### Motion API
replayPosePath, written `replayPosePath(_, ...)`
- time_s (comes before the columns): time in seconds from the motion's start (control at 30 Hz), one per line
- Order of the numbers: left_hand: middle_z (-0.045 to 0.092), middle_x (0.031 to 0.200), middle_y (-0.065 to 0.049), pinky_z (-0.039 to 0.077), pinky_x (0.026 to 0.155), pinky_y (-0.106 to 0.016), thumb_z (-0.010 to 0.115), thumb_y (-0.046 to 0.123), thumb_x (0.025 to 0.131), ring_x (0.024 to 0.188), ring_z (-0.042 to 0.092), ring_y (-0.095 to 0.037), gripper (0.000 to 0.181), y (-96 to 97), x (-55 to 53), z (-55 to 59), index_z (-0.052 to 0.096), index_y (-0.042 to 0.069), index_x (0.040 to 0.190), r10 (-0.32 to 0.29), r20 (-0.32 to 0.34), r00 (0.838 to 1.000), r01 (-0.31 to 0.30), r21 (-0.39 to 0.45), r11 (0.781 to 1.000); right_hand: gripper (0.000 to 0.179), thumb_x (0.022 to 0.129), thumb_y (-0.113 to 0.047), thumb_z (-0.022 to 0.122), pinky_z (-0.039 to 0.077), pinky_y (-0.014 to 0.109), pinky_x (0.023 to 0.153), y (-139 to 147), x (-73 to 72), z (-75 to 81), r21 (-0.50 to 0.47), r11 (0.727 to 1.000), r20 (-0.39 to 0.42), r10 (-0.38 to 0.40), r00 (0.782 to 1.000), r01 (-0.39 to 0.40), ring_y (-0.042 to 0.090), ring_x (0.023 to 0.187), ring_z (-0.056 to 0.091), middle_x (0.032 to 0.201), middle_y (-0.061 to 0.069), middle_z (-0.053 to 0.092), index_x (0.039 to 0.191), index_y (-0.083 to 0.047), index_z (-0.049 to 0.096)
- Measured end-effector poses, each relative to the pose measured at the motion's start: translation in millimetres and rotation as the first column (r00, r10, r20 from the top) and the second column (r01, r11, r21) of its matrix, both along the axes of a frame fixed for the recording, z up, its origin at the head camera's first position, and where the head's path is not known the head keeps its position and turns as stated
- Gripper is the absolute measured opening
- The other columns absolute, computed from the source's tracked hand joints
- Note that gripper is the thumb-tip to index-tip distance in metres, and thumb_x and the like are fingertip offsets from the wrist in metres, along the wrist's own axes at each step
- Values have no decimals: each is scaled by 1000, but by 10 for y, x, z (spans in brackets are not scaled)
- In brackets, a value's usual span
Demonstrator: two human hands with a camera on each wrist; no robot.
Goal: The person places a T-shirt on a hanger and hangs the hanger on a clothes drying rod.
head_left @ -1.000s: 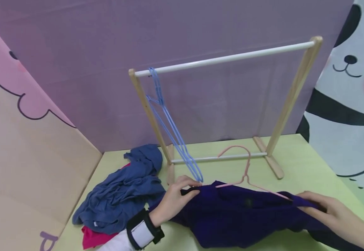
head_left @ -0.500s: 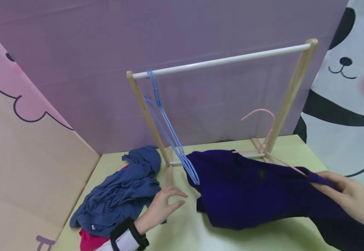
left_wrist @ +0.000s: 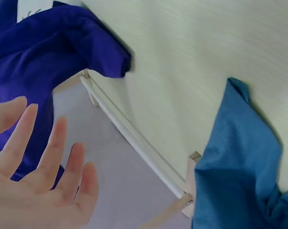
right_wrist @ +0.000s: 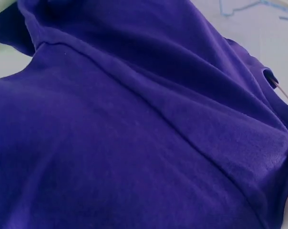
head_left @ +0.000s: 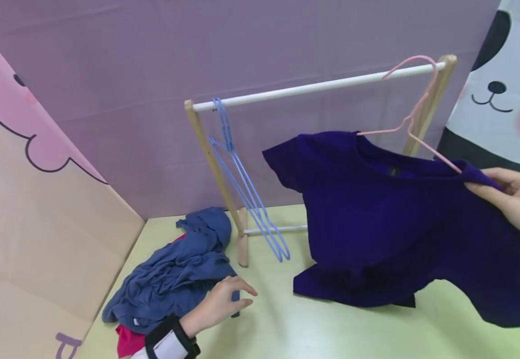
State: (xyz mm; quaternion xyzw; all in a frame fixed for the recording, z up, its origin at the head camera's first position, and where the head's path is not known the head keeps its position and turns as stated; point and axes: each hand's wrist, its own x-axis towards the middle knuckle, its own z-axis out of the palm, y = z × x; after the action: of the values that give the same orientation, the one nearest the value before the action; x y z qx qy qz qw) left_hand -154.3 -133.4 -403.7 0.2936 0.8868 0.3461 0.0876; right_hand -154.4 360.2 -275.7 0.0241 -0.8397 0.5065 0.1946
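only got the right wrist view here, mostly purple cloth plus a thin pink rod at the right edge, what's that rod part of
Observer: A pink hanger; the head view shows its hook above the neckline of the purple shirt.
Operator: ok is that hook on a rail
Observer: In the head view it overlaps the right part of the white rail, but I can't tell whether they touch.
Operator: and the left hand, is it holding anything
Observer: No, the left hand is free, its fingers apart from the shirt in the head view.
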Motion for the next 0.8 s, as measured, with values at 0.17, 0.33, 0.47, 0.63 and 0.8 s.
replayPosePath(0.17,63,93,1,44,78,-42,61,18,81,89,52,-16,14,-56,10,13,64,15,94,-34,70,997,36,-34,999,19,85,-24,56,44,16,40,24,-177,228,106,991,69,-93,993,86,4,47,54,60,-29,54,82,-43,54)
replayPosePath(0.33,64,92,2,44,76,-40,62,20,80,86,52,-12,14,-114,14,1,64,16,94,-42,92,995,47,-48,998,22,83,-25,58,40,15,40,-27,-281,354,159,983,61,-106,992,96,4,45,50,56,-28,52,75,-45,54)
replayPosePath(0.47,64,93,1,44,77,-42,61,21,81,86,52,-11,15,-152,2,-4,64,16,95,-38,106,994,44,-55,997,26,83,-23,59,40,16,39,-48,-328,362,152,984,64,-100,993,89,4,45,50,55,-27,52,71,-46,54)
replayPosePath(0.63,64,93,0,45,77,-46,61,21,81,86,52,-12,16,-181,0,-6,64,15,95,-46,120,992,53,-54,997,24,85,-28,56,41,16,43,-67,-394,272,236,968,59,-107,992,91,3,50,51,60,-28,50,73,-48,49)
replayPosePath(0.8,63,95,-2,45,78,-47,60,23,82,88,53,-19,17,-216,8,-3,63,15,96,-45,145,988,53,-51,997,23,84,-28,58,38,15,44,-79,-445,178,278,955,22,-114,993,104,1,52,48,60,-30,48,75,-47,48)
